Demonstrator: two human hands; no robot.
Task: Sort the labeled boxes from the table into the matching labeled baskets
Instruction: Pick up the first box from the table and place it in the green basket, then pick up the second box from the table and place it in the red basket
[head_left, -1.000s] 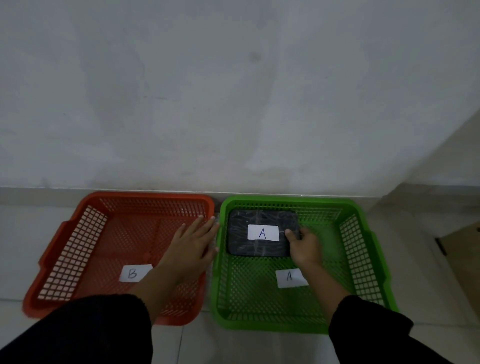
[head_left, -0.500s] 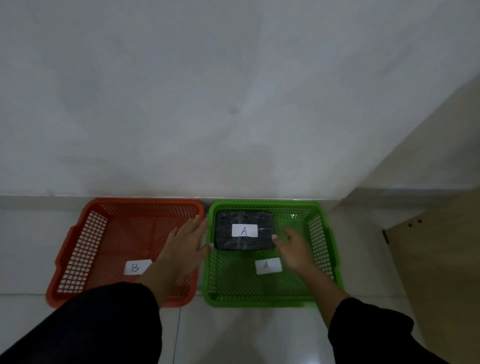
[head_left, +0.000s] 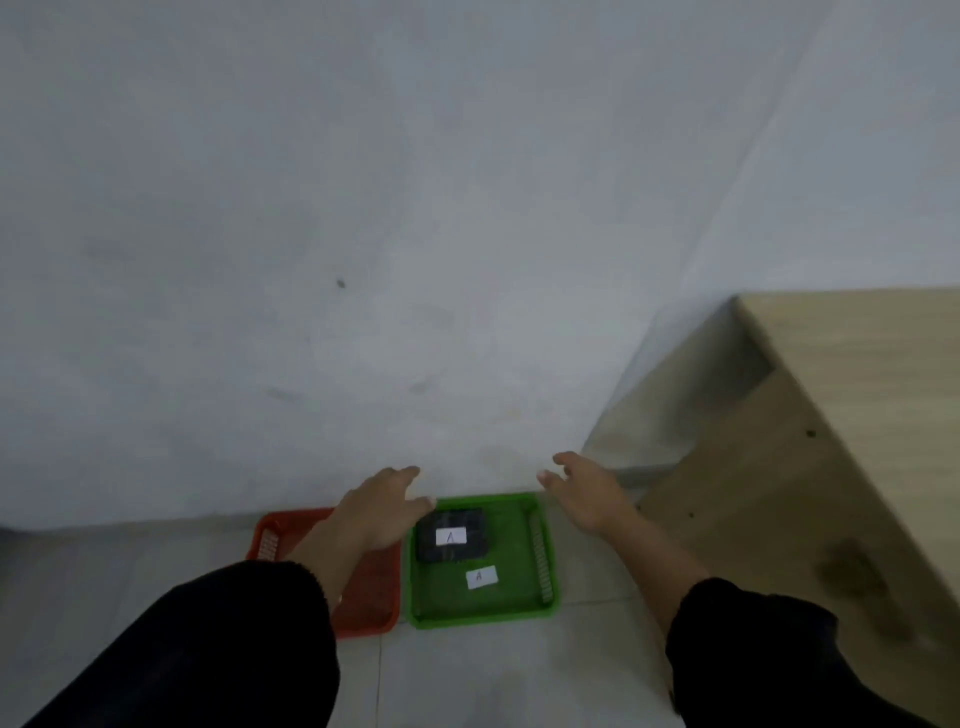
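On the floor against the foot of the wall, two baskets sit side by side: a green basket (head_left: 524, 605) whose bottom carries a white tag marked A, and an orange basket (head_left: 371, 621) just to its left, rims nearly touching. A dark box (head_left: 453, 538) with its own white A label lies flat in the far part of the green basket, toward the wall, so that piece looks correctly sorted. The orange basket is largely hidden behind the left forearm; what shows of its floor holds nothing, and its tag cannot be seen.

Both hands are raised above the baskets and hold nothing. The left hand (head_left: 376, 512) hangs over the gap between the two baskets, fingers (head_left: 410, 472) loosely spread and palm down. The right hand (head_left: 587, 496) is out beyond the right rim of the green basket, fingers (head_left: 558, 460) open and relaxed, pointed toward the wall.

To the right stands a pale wooden table (head_left: 852, 374), only its near left corner and side panel in view; its top shows bare there, and any remaining boxes would be further along, out of sight.

The step in hand seems to be the turn-away after a drop. The next move probably calls for swinging right toward the table, finding a labelled box, reading its letter, and gripping it across its short sides. The risk lies in misreading a small handwritten label.
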